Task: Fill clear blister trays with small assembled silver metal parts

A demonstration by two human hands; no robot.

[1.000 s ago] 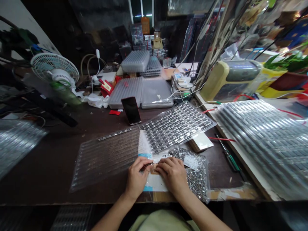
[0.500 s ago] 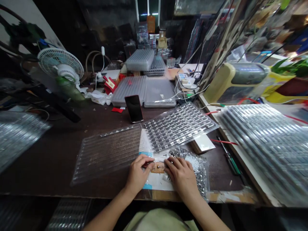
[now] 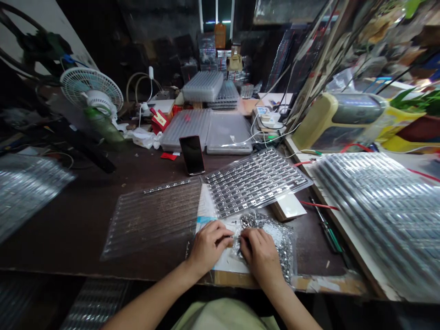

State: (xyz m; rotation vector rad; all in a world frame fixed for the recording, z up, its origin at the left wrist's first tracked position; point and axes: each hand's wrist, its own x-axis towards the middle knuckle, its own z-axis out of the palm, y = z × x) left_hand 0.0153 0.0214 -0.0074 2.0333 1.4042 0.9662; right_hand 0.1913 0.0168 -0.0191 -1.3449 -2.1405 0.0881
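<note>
My left hand and my right hand rest close together at the table's near edge, fingers curled and pinched toward each other over a white sheet. What the fingertips hold is too small to name. Under my right hand lies a clear bag of small metal parts. A clear blister tray filled with small parts lies tilted just beyond the hands. A clear ribbed tray lies flat to the left of my left hand.
A black phone stands propped behind the trays. A small fan is at back left. Stacks of clear trays fill the right side, and more lie at the left. A green screwdriver lies at right.
Both hands have drawn slightly closer together, and the right hand's fingers now press on the edge of the parts bag. The camera view has shifted a little.
</note>
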